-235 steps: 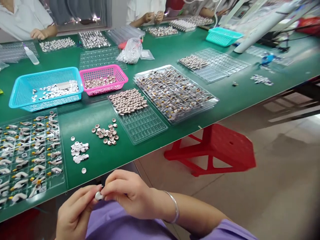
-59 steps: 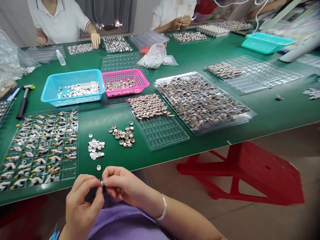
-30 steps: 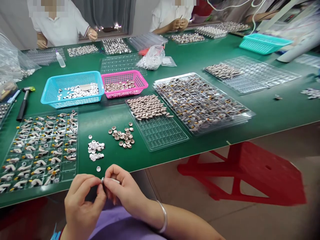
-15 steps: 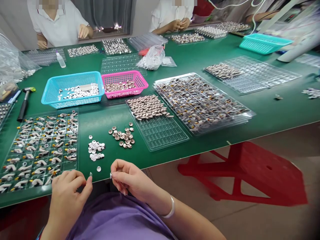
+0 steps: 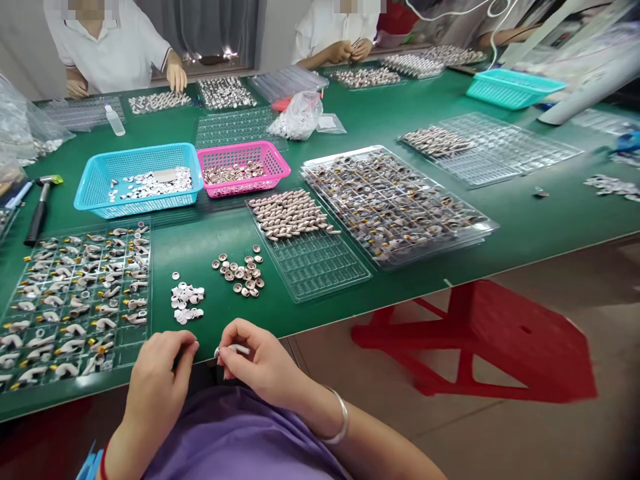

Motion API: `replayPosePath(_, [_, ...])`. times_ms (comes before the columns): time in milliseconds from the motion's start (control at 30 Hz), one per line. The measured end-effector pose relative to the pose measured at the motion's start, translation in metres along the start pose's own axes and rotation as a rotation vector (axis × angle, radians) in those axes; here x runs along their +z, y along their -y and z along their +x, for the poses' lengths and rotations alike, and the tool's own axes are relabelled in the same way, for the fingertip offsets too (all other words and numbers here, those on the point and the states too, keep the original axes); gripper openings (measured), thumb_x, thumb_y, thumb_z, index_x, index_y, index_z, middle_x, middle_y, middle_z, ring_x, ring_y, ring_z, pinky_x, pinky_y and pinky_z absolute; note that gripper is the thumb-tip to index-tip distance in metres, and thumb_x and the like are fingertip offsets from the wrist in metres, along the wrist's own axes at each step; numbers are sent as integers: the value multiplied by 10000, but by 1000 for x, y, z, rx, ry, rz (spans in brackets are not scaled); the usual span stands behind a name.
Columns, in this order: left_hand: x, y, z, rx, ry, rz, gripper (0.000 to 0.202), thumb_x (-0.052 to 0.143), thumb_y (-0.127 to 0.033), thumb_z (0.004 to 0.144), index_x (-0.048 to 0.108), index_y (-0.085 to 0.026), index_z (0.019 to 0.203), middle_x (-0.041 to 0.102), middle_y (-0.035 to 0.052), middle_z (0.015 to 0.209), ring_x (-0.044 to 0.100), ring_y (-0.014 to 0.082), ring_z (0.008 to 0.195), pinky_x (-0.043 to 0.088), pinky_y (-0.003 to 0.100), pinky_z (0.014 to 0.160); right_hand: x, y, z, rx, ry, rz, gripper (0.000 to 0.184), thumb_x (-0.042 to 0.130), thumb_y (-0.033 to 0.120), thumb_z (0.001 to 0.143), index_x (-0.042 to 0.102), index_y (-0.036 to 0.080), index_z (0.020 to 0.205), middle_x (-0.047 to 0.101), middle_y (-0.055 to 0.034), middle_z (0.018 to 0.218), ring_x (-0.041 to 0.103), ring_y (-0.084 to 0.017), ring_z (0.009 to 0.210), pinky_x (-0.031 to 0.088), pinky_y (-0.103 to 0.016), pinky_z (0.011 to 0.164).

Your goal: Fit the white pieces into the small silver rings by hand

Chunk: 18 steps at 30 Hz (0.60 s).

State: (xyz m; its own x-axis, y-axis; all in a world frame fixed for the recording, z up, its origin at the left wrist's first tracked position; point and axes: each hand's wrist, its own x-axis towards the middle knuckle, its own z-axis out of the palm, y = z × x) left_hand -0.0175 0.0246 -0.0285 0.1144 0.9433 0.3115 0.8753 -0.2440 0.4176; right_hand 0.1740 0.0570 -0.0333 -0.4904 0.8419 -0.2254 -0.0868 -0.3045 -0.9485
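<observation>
My right hand [image 5: 257, 360], at the table's front edge, pinches a small earphone shell [image 5: 240, 349]; its pale stem shows between thumb and fingers. My left hand [image 5: 163, 373] is beside it, thumb and forefinger pressed together at the edge; whatever is between those fingertips is hidden. Just beyond the left fingertips lie small white discs [image 5: 187, 295] in a loose pile. Several brownish round caps [image 5: 240, 272] are scattered to the right of them. A clear tray [image 5: 120, 347] of curved, stemmed earphone pieces with yellow bits is left of the pile.
Farther back are a blue basket [image 5: 87, 183], a pink basket [image 5: 277, 177] and a hammer [image 5: 37, 217]. Filled trays [image 5: 395, 207] and a half-filled tray [image 5: 325, 267] stand right. A red stool [image 5: 530, 340] is below the edge. Two co-workers [image 5: 110, 47] sit opposite.
My left hand has moved right and slightly up, covering where a single white disc lay. The earphone shell's stem now shows in my right hand. One co-worker's hand has lowered to a tray.
</observation>
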Motion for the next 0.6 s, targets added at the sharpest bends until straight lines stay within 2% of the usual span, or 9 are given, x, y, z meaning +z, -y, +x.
replayPosePath(133, [-5, -11, -9, -137, 51, -337, 173, 580, -315, 924, 725, -233, 972, 759, -10, 814, 709, 126, 682, 559, 186, 619, 3, 2, -2, -90, -37, -124, 116, 576, 276, 833, 523, 184, 787, 480, 52, 624, 420, -85, 535, 339, -206, 505])
replayPosePath(200, [-6, -14, -12, -234, 70, -525, 156, 659, -302, 871, 760, -277, 987, 783, -23, 835, 731, 130, 697, 577, 170, 623, 5, 5, -3, -131, -45, -166, 104, 567, 260, 828, 522, 185, 772, 446, 58, 613, 381, -83, 530, 315, -206, 494])
replayPosePath(300, [-6, -16, -14, -330, 46, -652, 185, 744, -281, 790, 788, -301, 969, 804, -17, 844, 751, 148, 674, 597, 172, 610, 6, 9, -4, -161, -38, -200, 95, 558, 252, 824, 524, 184, 769, 451, 54, 617, 382, -85, 536, 316, -205, 496])
replayPosePath(400, [-4, -17, -14, -326, 6, -659, 204, 772, -257, 753, 797, -295, 952, 810, -7, 835, 756, 159, 654, 606, 179, 600, 8, 11, -5, -175, -30, -223, 90, 553, 249, 822, 532, 178, 770, 478, 45, 633, 394, -84, 543, 325, -201, 504])
replayPosePath(600, [-2, -17, -19, -183, -86, -510, 173, 753, -187, 754, 799, -280, 892, 808, -26, 809, 756, 132, 654, 596, 145, 644, 12, 10, -5, -203, -21, -273, 58, 540, 212, 795, 535, 173, 753, 478, 48, 617, 393, -77, 526, 319, -192, 494])
